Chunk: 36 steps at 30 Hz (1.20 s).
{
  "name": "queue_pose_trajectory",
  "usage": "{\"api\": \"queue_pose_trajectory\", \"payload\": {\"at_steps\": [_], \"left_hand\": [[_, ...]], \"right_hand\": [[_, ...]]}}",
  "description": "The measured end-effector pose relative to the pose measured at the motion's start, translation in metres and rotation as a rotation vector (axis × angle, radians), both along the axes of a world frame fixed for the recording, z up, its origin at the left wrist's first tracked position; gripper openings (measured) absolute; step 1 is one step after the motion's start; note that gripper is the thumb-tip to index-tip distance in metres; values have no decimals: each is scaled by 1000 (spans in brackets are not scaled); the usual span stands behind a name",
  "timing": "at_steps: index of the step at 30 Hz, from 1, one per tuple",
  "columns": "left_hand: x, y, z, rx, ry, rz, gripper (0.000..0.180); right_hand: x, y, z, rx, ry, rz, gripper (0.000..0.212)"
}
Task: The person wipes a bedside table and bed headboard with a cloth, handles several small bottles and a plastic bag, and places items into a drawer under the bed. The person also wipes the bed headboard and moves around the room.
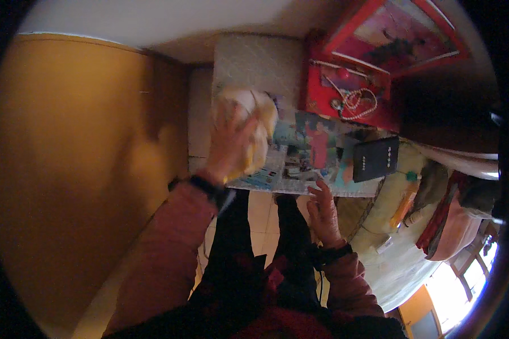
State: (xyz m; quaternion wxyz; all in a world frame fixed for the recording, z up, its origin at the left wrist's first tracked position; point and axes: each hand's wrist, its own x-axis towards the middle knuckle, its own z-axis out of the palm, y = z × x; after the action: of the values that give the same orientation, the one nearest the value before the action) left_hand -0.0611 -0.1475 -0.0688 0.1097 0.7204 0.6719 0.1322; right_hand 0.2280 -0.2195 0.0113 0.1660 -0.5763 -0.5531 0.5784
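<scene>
My left hand (230, 141) is spread over a soft cream-and-yellow cloth (260, 104), bunched at the left side of the small table (254, 62). Motion blurs both hand and cloth, and the palm side is hidden. At the table's near edge, my right hand (323, 212) has its fingers apart and nothing in them. Printed pictures (318, 148) cover the near part of the tabletop. To the right of them lies a dark notebook or box (375, 159), nearest to my right hand.
An open red box (350, 93) with a bead necklace (361, 104) stands at the table's back right, its framed lid (398, 37) raised. A wooden panel (85, 169) rises on the left. Rightward, a bed (401, 265) holds an orange item (404, 206) and folded clothes (452, 220).
</scene>
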Motion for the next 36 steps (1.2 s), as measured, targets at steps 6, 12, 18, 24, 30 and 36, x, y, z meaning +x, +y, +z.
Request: {"api": "queue_pose_trajectory", "payload": {"at_steps": [6, 12, 18, 24, 30, 36], "left_hand": [[38, -14, 9, -25, 102, 252, 54], [167, -60, 0, 77, 1, 160, 56], [153, -73, 10, 2, -144, -104, 41], [69, -76, 29, -76, 55, 116, 50], [99, -22, 8, -32, -40, 209, 61], [161, -42, 17, -54, -238, -294, 51]], "right_hand": [[52, -18, 7, 9, 8, -63, 48], [89, -25, 6, -40, 50, -164, 47], [121, -20, 9, -52, 97, -222, 45], [135, 7, 8, 143, 38, -177, 44], [124, 29, -4, 263, -119, -266, 43], [114, 51, 8, 590, -688, -206, 58]]}}
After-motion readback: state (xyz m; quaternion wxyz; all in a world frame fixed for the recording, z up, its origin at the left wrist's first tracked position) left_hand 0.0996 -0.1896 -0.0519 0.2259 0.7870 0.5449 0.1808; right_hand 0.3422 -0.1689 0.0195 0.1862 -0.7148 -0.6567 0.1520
